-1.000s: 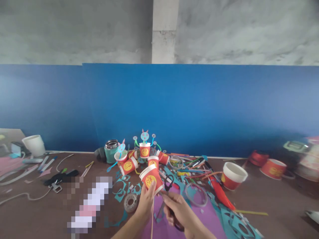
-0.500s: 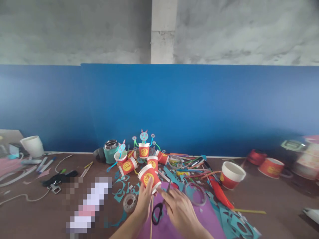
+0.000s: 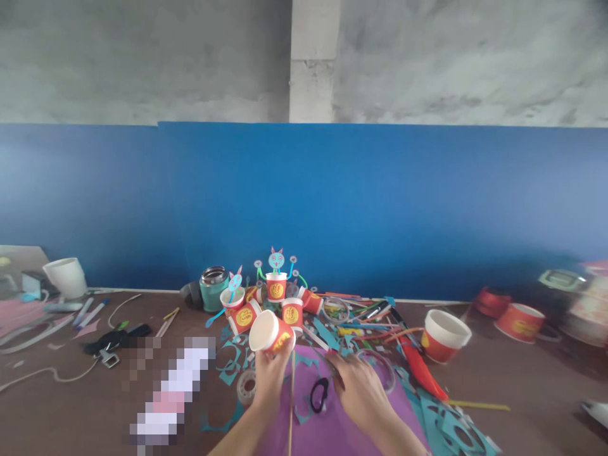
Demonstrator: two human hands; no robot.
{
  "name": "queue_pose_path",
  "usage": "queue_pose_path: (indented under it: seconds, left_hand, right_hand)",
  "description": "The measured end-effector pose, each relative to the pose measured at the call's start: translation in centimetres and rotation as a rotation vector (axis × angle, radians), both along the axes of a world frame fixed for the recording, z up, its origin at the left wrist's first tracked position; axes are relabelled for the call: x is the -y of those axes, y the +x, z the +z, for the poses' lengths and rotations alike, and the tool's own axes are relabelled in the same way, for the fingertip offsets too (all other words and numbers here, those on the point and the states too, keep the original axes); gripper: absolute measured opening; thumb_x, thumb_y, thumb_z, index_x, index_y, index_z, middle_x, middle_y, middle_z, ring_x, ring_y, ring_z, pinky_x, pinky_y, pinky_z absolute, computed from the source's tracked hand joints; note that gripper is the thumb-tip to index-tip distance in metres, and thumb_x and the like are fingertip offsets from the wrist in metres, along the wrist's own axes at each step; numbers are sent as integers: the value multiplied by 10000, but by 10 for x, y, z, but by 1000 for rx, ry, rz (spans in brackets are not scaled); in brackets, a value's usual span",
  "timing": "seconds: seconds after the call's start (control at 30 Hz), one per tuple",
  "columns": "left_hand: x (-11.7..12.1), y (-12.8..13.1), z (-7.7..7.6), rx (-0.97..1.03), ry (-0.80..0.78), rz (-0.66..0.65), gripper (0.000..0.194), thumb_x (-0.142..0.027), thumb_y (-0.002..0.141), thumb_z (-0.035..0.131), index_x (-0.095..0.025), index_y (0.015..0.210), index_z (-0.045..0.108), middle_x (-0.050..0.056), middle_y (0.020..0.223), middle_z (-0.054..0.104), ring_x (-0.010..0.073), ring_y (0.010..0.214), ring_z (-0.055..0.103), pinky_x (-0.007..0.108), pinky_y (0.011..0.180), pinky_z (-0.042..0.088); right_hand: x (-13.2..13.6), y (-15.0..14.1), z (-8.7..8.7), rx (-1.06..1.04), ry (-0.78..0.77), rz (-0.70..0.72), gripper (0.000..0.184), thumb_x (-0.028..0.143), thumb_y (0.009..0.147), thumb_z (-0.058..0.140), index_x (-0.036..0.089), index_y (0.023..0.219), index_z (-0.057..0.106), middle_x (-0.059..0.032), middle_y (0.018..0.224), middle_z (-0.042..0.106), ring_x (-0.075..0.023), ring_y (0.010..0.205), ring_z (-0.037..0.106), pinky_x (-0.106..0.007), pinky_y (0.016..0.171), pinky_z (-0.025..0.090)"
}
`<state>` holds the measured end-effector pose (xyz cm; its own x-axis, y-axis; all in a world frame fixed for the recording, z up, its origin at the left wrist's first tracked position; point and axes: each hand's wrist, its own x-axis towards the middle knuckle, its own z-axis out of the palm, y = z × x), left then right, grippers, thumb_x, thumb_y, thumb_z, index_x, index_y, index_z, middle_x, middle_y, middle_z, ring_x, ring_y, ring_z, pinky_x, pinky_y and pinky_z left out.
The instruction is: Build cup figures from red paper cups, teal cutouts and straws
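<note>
My left hand (image 3: 272, 375) is wrapped round a red and white paper cup (image 3: 266, 333), tilted so its open white mouth faces up and left. To the right, over a purple sheet (image 3: 351, 437), my right hand (image 3: 357, 383) has its fingers at a pair of scissors (image 3: 320, 395); one black handle loop shows, and the fingers partly hide the rest. A thin light stick (image 3: 291, 418) runs from below the cup toward me. Just behind the held cup stands another red paper cup (image 3: 292, 315). A roll of clear tape (image 3: 246, 387) lies left of my left wrist.
Cup figures with blue paper heads (image 3: 276, 260) stand at the back beside a teal flask (image 3: 213, 292). Blue paper scraps (image 3: 230, 361), pens and pipe cleaners (image 3: 380, 326) lie around. Stacked cups (image 3: 445, 335) and a red strip (image 3: 422, 370) are at right.
The held cup has turned, its mouth swinging left and toward me. My right hand has drawn away from the cup to the right, and the scissors have shifted in its fingers.
</note>
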<state>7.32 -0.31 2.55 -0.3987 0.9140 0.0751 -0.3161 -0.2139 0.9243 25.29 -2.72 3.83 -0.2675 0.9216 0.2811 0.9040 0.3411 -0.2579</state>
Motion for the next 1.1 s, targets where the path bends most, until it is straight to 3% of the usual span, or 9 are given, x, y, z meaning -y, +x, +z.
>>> queue_pose_path:
  seconds: [0.1, 0.2, 0.37, 0.5, 0.67, 0.8, 0.87, 1.0, 1.1]
  left_hand:
    - [3, 4, -1, -106, 73, 30, 539, -282, 568, 810, -154, 1052, 609, 114, 942, 695, 293, 995, 615, 387, 921, 433]
    - [6, 6, -7, -162, 157, 76, 620, -256, 601, 786, -167, 1160, 531, 126, 1038, 665, 273, 1016, 606, 375, 917, 438]
    - [7, 7, -10, -166, 190, 79, 656, -231, 611, 771, -199, 1193, 469, 129, 1202, 580, 257, 1065, 584, 346, 914, 447]
    - [4, 5, -10, -215, 189, 103, 618, -236, 639, 752, -208, 1179, 454, 128, 1225, 556, 266, 1116, 548, 380, 974, 402]
    - [-1, 1, -12, -228, 154, 156, 601, -256, 634, 757, -202, 1160, 471, 133, 1191, 575, 282, 1139, 523, 393, 983, 386]
    - [-2, 1, -15, -259, 170, 170, 568, -237, 668, 720, -195, 1181, 480, 125, 1206, 567, 276, 1150, 519, 376, 978, 385]
    - [-1, 3, -16, -302, 189, 149, 565, -212, 688, 693, -199, 1205, 465, 124, 1223, 553, 270, 1153, 517, 373, 972, 388]
    - [6, 7, -13, -330, 223, 115, 566, -193, 678, 698, -201, 1200, 478, 125, 1234, 542, 277, 1159, 513, 380, 975, 387]
    - [11, 10, -9, -296, 242, 80, 543, -213, 659, 721, -198, 1157, 506, 120, 1189, 569, 280, 1099, 551, 383, 953, 407]
  right_hand:
    - [2, 0, -2, 127, 118, -97, 440, -8, 660, 496, 186, 1003, 691, -152, 971, 682, -331, 938, 595, -435, 780, 429]
    - [8, -13, -2, 91, 190, -106, 402, 3, 661, 499, 204, 958, 681, -136, 1043, 647, -311, 965, 556, -413, 774, 423]
    - [16, -49, -21, 135, 136, 392, 190, 118, 643, 570, 223, 784, 641, -41, 850, 656, -204, 787, 569, -286, 652, 430]
    - [13, -63, -36, 298, 350, 519, 23, 193, 690, 576, 213, 698, 586, -46, 695, 631, -205, 675, 536, -310, 593, 409]
    - [15, -44, -9, 145, 450, 618, 113, 175, 790, 488, 220, 687, 499, -8, 664, 592, -164, 620, 513, -291, 573, 393]
    - [24, -15, 16, -302, 597, 599, 165, 141, 873, 383, 249, 777, 464, 11, 587, 529, -153, 519, 473, -301, 534, 393]
    - [31, -7, 26, -417, 623, 562, 195, 186, 926, 292, 267, 856, 455, -12, 626, 541, -170, 529, 503, -331, 539, 418]
    - [38, -17, 47, -604, 569, 480, 157, 207, 939, 318, 262, 963, 463, -51, 733, 578, -204, 644, 566, -363, 585, 466]
    - [33, -33, 56, -477, 431, 504, 190, 111, 905, 370, 231, 986, 494, -52, 804, 583, -190, 719, 555, -349, 655, 477]
